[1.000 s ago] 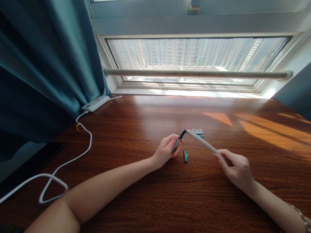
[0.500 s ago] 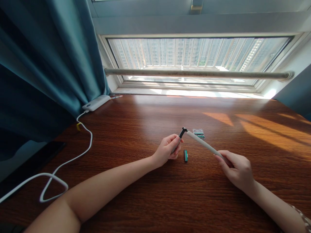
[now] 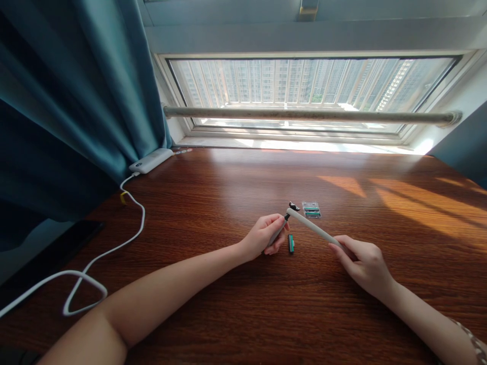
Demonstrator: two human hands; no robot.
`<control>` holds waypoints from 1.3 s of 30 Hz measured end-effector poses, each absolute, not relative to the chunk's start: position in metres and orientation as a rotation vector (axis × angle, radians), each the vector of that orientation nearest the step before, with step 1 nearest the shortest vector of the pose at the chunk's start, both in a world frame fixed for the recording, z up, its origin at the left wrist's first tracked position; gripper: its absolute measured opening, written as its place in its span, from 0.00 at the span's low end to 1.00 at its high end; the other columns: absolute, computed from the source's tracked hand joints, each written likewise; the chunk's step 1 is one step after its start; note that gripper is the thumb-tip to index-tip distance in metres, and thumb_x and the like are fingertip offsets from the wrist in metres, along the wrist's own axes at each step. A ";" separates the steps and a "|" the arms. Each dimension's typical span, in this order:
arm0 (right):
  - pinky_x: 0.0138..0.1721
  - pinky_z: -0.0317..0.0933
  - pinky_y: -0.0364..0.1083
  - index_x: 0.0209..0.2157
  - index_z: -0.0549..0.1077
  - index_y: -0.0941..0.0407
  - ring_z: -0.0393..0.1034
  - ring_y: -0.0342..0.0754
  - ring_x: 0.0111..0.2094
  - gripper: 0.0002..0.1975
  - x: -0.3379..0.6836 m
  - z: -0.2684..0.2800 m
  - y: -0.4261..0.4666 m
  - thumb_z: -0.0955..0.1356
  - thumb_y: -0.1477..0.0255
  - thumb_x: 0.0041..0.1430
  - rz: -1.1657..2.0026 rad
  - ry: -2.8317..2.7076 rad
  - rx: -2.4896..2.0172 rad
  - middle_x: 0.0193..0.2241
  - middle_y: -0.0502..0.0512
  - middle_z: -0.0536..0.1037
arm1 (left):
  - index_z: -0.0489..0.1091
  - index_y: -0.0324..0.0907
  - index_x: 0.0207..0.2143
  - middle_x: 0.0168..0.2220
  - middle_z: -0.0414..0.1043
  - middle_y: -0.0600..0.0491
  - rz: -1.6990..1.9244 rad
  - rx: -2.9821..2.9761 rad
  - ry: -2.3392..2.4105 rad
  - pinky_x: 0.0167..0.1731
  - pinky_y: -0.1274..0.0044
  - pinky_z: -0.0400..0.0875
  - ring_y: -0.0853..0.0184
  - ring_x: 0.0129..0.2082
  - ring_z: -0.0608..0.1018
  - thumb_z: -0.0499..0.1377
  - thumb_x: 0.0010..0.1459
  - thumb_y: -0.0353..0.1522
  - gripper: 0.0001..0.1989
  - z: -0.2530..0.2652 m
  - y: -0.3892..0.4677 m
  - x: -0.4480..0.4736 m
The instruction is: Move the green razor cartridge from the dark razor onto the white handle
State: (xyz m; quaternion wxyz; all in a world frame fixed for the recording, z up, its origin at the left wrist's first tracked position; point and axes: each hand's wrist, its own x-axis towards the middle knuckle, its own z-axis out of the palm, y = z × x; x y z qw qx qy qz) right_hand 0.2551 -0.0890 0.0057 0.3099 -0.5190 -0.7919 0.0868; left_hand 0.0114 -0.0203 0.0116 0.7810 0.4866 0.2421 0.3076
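Observation:
My left hand (image 3: pixel 268 233) is closed around the grey handle of a razor (image 3: pixel 294 206), whose black head points up and away from me. A long, pale grey stick (image 3: pixel 312 224) is gripped near its lower end by my right hand (image 3: pixel 363 261). The stick's far tip lies across the razor's neck just below the head; whether they touch, I cannot tell. Beside my left hand, a green and black blade cartridge (image 3: pixel 291 244) lies on the table. Behind the stick sits a clear plastic case (image 3: pixel 311 209) with green and black cartridges in it.
The brown wooden table (image 3: pixel 213 192) runs up to a window with a metal bar (image 3: pixel 304 116) across it. At the back left are a white power bank (image 3: pixel 151 161) and its looping white cable (image 3: pixel 142 223). A blue curtain (image 3: pixel 95 76) hangs on the left.
The stick's tip has shifted slightly left and down, from beside the razor's head to across its neck. My right hand has moved a little left with it.

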 end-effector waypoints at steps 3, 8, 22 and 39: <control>0.22 0.52 0.39 0.32 0.70 0.58 0.59 0.38 0.17 0.07 0.256 0.005 -0.089 0.63 0.70 0.56 0.218 -2.066 -1.374 0.16 0.45 0.66 | 0.59 0.38 0.31 0.11 0.59 0.62 0.666 1.066 0.532 0.06 0.86 0.50 0.80 0.05 0.54 0.47 0.58 0.40 0.13 0.012 -0.020 0.012; 0.23 0.52 0.39 0.31 0.70 0.58 0.59 0.38 0.17 0.06 0.256 0.005 -0.089 0.63 0.70 0.56 0.218 -2.087 -1.356 0.17 0.45 0.67 | 0.59 0.38 0.31 0.10 0.59 0.62 0.672 1.067 0.535 0.06 0.87 0.50 0.80 0.05 0.55 0.48 0.57 0.41 0.13 0.011 -0.020 0.012; 0.24 0.55 0.39 0.33 0.70 0.58 0.64 0.38 0.19 0.05 0.259 0.004 -0.088 0.66 0.73 0.53 0.001 -2.068 -1.264 0.21 0.49 0.72 | 0.57 0.39 0.30 0.12 0.64 0.61 0.681 1.126 0.642 0.05 0.87 0.50 0.79 0.05 0.59 0.53 0.53 0.41 0.14 0.019 -0.022 0.013; 0.24 0.56 0.38 0.32 0.71 0.59 0.64 0.38 0.19 0.05 0.256 0.008 -0.089 0.66 0.73 0.53 -0.042 -2.065 -1.237 0.20 0.48 0.73 | 0.54 0.41 0.29 0.12 0.66 0.61 0.686 1.143 0.668 0.05 0.87 0.50 0.77 0.05 0.60 0.55 0.52 0.40 0.14 0.019 -0.023 0.012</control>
